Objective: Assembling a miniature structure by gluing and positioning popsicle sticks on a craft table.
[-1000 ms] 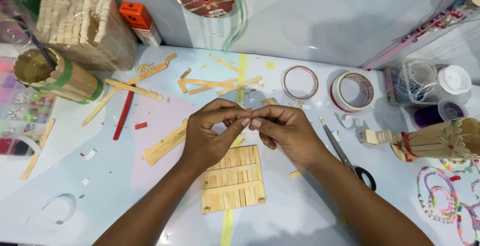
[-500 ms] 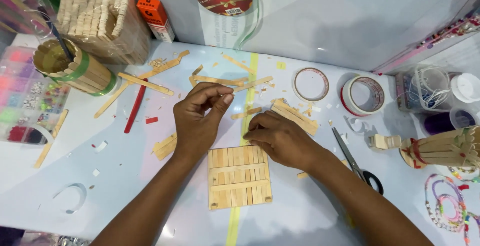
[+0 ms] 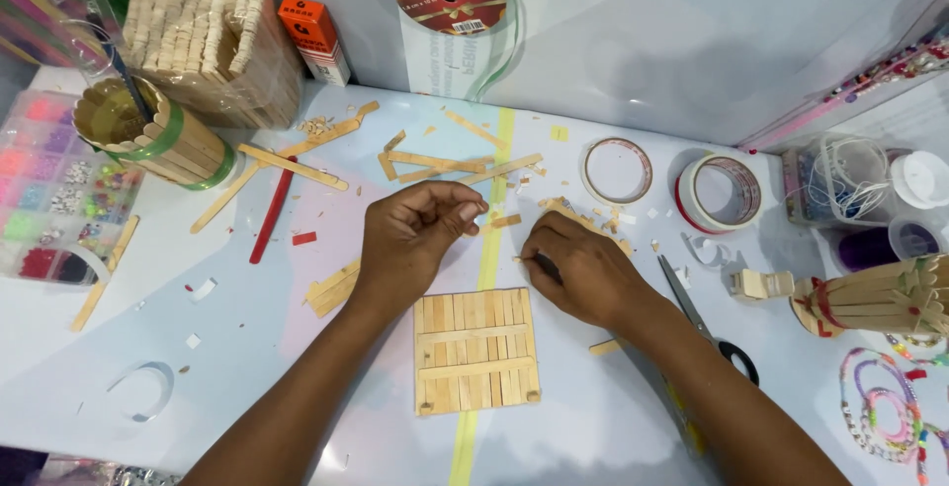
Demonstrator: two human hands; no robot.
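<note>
head view: square panel of pale wooden sticks [image 3: 475, 350] lies just below both hands, left hand [image 3: 410, 239] pinched on nothing discernible, right hand [image 3: 583, 268] curled, its contents unclear.

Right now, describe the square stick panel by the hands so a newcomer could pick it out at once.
Start at the pale table and find the yellow tape stripe running toward the person. The wooden stick panel lies flat across that stripe, just below the left hand and right hand. Unlike the loose sticks scattered further back, it is a joined square with two crossbars.
</note>
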